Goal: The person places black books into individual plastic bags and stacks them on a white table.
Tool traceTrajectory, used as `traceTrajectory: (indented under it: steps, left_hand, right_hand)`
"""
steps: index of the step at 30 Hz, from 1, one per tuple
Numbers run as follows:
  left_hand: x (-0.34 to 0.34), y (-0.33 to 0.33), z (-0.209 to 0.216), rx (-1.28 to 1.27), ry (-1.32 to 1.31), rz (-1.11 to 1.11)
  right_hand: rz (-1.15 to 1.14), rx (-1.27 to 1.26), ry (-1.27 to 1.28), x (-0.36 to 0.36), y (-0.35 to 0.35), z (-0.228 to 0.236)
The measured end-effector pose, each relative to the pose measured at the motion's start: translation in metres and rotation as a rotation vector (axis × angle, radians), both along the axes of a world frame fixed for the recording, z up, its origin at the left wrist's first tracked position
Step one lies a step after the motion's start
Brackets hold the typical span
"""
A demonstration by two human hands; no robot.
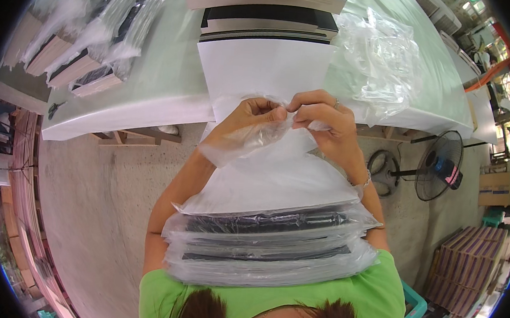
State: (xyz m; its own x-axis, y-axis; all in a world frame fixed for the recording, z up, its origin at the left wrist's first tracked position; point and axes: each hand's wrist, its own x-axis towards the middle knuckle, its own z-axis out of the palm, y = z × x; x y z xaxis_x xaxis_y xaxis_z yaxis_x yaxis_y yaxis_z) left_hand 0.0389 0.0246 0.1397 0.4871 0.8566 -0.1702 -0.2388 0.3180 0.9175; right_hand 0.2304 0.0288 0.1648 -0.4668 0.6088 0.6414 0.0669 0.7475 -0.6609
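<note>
Between my two hands, over the table's near edge, is a crumpled clear plastic bag [241, 139]. My left hand [251, 116] is closed on it, thumb and fingers pinched together. With bent fingertips my right hand [331, 124] pinches the same bag at its edge; part of the bag hangs over my left wrist. Just beyond my hands lies a smooth white sheet or cover [263, 65]. Behind it stand thick, book-like blocks [267, 24] with black covers and pale page edges. Against my chest rests a stack of plastic-wrapped packs [267, 242] with black and white edges.
The table [173, 64] has a pale green top. Bagged book-like blocks [90, 59] lie at its left, near scissors [55, 108]. Loose clear bags [386, 59] lie at right. A fan [441, 166] stands right of the table, and stacked cardboard [466, 265] sits on the floor.
</note>
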Motion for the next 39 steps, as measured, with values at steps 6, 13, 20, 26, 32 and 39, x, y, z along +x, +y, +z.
traceTrajectory:
  steps: [6,13,20,26,32,39]
  left_hand:
    - [-0.026,0.01,-0.024,-0.01,0.009,0.316]
    - [-0.013,0.026,0.025,1.098,0.727,0.353]
    - [-0.022,0.037,0.01,0.212,-0.015,-0.07]
    - [-0.027,0.014,-0.015,-0.361,-0.072,0.056]
    - [-0.054,0.002,-0.034,-0.075,-0.197,0.181]
    - [-0.066,0.047,-0.058,-0.026,-1.298,0.039]
  right_hand:
    - [-0.027,-0.511,0.282,0.026,-0.003,-0.002]
    - [-0.096,-0.711,0.248,0.024,0.01,-0.002]
    - [0.583,-0.706,-0.259,0.044,0.027,-0.025]
    - [-0.163,-1.153,0.786,0.048,0.01,-0.058]
    - [0.547,-1.176,1.06,0.036,0.002,-0.003]
    - [0.712,-1.084,0.47,0.096,-0.003,-0.114]
